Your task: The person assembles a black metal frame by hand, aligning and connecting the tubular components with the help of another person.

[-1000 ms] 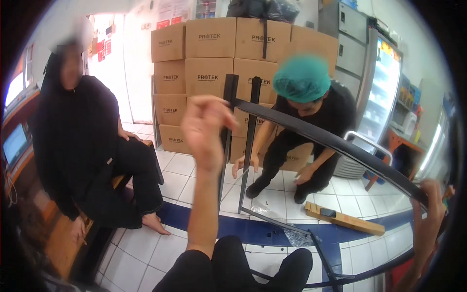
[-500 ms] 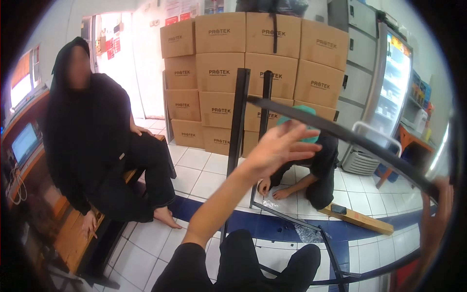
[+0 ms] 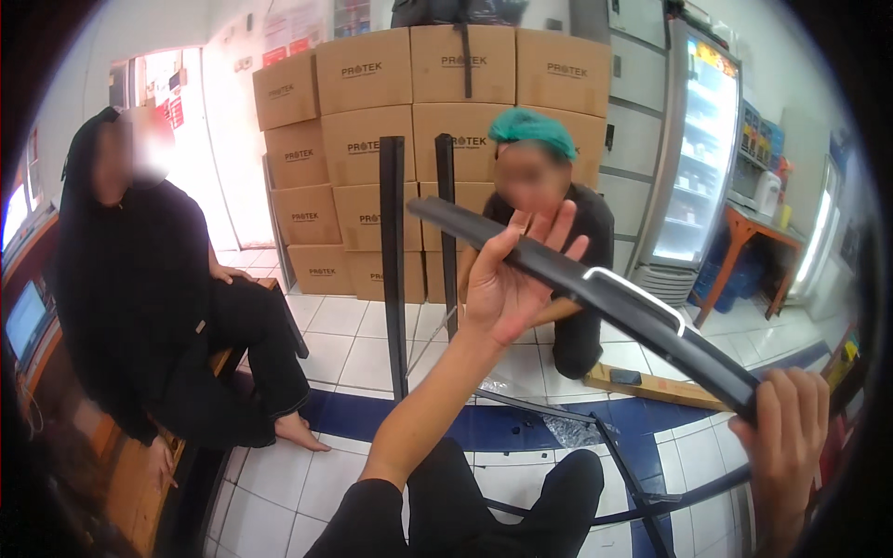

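Note:
A long black bar [image 3: 577,284] slants across the view from near the two uprights down to the right. My right hand [image 3: 786,432] is wrapped round its near right end. My left hand [image 3: 510,293] is beside its far part, fingers stretched out and spread behind the bar, palm showing below it. Whether that palm touches the bar I cannot tell. A white bent rod [image 3: 642,296] shows along the bar; I cannot tell if it is attached. Two black uprights [image 3: 393,270] stand just left of the bar's far end, joined to dark frame pieces [image 3: 619,456] near the floor.
A person in a green cap [image 3: 535,135] is low on the floor beyond the bar. Another person in black [image 3: 139,279] sits on a bench at left. Stacked cartons [image 3: 367,144] stand behind. A long carton [image 3: 660,386], clear plastic [image 3: 572,430] and small dark bits lie on the tiles.
The view has turned right. My right hand and the bar have come further into view. My left hand has turned, its palm now showing. The capped person's head has risen.

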`<state>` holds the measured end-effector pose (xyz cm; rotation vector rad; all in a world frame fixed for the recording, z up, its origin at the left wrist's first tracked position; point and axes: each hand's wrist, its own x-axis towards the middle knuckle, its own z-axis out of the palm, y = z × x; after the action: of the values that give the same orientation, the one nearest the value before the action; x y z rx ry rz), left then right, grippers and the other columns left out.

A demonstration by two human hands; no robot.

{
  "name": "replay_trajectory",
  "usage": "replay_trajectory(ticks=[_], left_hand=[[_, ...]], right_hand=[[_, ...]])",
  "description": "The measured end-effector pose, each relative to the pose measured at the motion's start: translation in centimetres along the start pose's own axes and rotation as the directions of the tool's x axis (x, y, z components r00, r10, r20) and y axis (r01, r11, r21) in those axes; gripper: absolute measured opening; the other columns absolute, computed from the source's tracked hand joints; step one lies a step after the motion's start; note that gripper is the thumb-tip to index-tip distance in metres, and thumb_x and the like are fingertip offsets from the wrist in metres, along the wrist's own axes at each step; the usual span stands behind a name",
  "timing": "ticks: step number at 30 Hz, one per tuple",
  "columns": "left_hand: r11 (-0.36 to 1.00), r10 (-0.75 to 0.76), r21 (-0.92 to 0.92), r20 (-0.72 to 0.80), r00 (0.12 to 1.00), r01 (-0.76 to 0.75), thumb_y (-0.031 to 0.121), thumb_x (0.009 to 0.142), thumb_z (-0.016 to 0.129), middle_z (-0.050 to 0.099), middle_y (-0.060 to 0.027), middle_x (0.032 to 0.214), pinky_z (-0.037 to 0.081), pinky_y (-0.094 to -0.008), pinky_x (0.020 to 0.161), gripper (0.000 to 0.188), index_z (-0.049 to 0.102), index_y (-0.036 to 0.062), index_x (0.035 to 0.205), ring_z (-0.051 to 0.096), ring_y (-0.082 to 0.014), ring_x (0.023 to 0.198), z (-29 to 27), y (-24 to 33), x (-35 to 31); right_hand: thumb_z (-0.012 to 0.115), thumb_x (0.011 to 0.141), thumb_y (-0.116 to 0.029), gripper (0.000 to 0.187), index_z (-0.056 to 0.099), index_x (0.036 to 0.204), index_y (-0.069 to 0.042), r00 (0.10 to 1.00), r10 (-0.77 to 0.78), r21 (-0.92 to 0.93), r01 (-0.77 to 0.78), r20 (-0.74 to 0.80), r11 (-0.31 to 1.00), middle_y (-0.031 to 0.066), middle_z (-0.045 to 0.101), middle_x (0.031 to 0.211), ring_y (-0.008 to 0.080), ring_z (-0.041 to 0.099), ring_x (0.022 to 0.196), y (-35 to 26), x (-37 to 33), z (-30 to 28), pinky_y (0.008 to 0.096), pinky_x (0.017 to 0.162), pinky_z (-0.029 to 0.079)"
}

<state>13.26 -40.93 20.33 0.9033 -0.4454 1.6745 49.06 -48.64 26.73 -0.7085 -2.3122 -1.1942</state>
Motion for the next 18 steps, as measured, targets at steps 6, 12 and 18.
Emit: replay_trajectory(ticks=[6, 12, 18], left_hand=[[0.959, 0.147, -0.258, 0.107, 0.983, -0.116, -0.004, 0.069, 0.054, 0.049, 0.0045, 0.150, 0.009, -0.0489, 0.126, 0.074, 0.046, 0.0122, 0.141, 0.026, -0.0188, 0.151, 0.2, -1.8, 0.0], [0.905, 0.202, -0.407, 0.159, 0.967, -0.122, -0.001, 0.066, 0.054, 0.046, 0.0060, 0.153, 0.008, -0.0450, 0.127, 0.082, 0.043, 0.0144, 0.145, 0.027, -0.0117, 0.149, -0.8, -3.1, 0.3], [0.907, 0.200, -0.402, 0.152, 0.968, -0.124, -0.001, 0.065, 0.055, 0.046, 0.0041, 0.153, 0.010, -0.0436, 0.128, 0.087, 0.039, 0.0121, 0.149, 0.029, -0.0120, 0.149, -1.7, -3.3, 0.2]], right_hand=[[0.068, 0.091, -0.014, 0.027, 0.057, 0.100, 0.009, 0.998, -0.044, 0.051, 0.046, -0.054, 0.998, 0.0280, 0.062, 0.113, 0.0457, 0.062, 0.106, -1.4, -1.0, -0.2, 0.0551, 0.088, 0.052], [0.075, 0.080, 0.001, 0.025, 0.058, 0.095, 0.012, 0.994, -0.075, 0.072, 0.081, -0.084, 0.994, 0.0294, 0.060, 0.117, 0.0458, 0.062, 0.104, -2.5, -3.2, 2.2, 0.0542, 0.084, 0.052], [0.075, 0.077, 0.006, 0.016, 0.063, 0.086, 0.009, 0.992, -0.030, 0.093, 0.042, -0.126, 0.995, 0.0255, 0.064, 0.114, 0.0414, 0.063, 0.106, -3.1, -3.4, 3.5, 0.0534, 0.081, 0.051]])
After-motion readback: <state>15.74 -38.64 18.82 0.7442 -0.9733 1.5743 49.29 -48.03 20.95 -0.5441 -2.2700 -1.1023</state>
